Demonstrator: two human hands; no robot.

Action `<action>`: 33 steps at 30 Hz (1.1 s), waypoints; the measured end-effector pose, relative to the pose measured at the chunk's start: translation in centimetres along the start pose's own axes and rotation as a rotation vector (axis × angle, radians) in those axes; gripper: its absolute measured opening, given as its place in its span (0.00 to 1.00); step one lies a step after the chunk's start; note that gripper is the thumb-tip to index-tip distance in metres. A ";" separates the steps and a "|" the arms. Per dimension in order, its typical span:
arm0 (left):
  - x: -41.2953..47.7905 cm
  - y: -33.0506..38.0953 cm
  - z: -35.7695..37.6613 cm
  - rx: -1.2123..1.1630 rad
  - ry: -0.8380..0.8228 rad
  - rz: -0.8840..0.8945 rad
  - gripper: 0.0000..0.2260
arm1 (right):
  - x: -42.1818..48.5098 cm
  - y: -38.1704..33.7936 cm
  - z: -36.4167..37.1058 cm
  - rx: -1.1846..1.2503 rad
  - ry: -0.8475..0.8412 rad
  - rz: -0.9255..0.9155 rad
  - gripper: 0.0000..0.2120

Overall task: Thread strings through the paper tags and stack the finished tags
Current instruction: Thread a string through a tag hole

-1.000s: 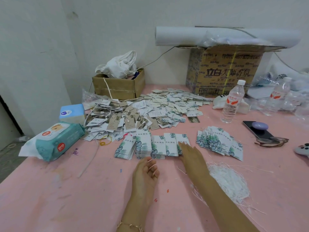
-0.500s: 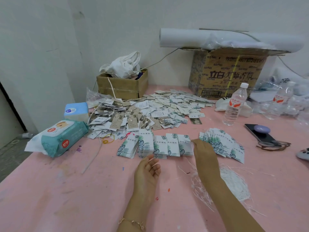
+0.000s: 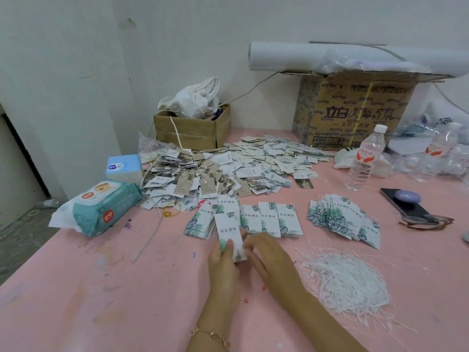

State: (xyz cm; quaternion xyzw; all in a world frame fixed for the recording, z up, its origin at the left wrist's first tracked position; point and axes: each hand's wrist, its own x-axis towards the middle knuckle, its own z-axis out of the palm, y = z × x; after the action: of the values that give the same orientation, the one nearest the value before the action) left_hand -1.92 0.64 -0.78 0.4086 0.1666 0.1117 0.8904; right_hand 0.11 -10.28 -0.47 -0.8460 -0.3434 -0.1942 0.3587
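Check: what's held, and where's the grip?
Paper tag; left hand grips its lower end, thumb on its face; right hand touches its right edge.

Dim, soft, even light; edges bend, slightly blurred.

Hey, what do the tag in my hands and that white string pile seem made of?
Tag: likely matte printed card, unbent where held. String pile: thin white strands, perhaps plastic or cord; too fine to tell.
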 end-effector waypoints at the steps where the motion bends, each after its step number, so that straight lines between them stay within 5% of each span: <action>1: 0.0 0.0 0.0 0.003 -0.014 0.033 0.12 | 0.6 0.6 0.2 -0.073 0.092 0.064 0.08; 4: 0.0 -0.2 -0.1 0.040 -0.027 0.086 0.11 | 2.4 2.4 0.8 -0.358 0.004 0.294 0.26; 8: 0.6 -0.6 -0.6 0.082 0.037 0.111 0.12 | 3.2 4.2 1.7 -0.590 -0.176 0.203 0.25; 13: 0.7 -0.5 -0.5 0.005 0.110 0.108 0.21 | 2.8 2.6 0.5 -0.564 -0.046 0.197 0.14; 15: 0.6 -0.4 -0.4 0.014 0.140 0.103 0.24 | 2.3 2.2 0.0 -0.542 0.052 0.117 0.17; 19: -0.2 0.0 -0.4 0.033 -0.029 0.086 0.34 | 2.3 1.7 -1.0 -0.528 0.164 0.197 0.15; 24: -0.8 -0.2 -0.1 0.204 -0.174 -0.036 0.15 | 1.6 1.4 -3.2 -0.412 0.592 0.161 0.07; 25: -1.0 -0.2 0.3 0.189 -0.195 -0.050 0.11 | 1.1 1.3 -3.2 -0.406 0.590 0.119 0.06; 28: -1.5 -0.3 0.8 0.179 -0.209 -0.042 0.20 | -0.7 1.0 -2.4 -0.363 0.391 -0.036 0.07; 31: -1.5 -0.7 0.4 0.346 -0.181 0.030 0.13 | -2.0 0.7 -2.1 -0.241 0.134 -0.075 0.10; 33: -1.2 -0.9 -0.1 0.422 -0.139 0.078 0.08 | -2.5 0.8 -2.5 -0.197 0.115 -0.041 0.11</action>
State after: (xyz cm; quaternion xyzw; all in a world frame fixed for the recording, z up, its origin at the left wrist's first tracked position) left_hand -3.02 -0.30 -1.27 0.5986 0.1086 0.0803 0.7896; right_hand -1.21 -13.59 -0.63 -0.8573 -0.3188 -0.2825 0.2891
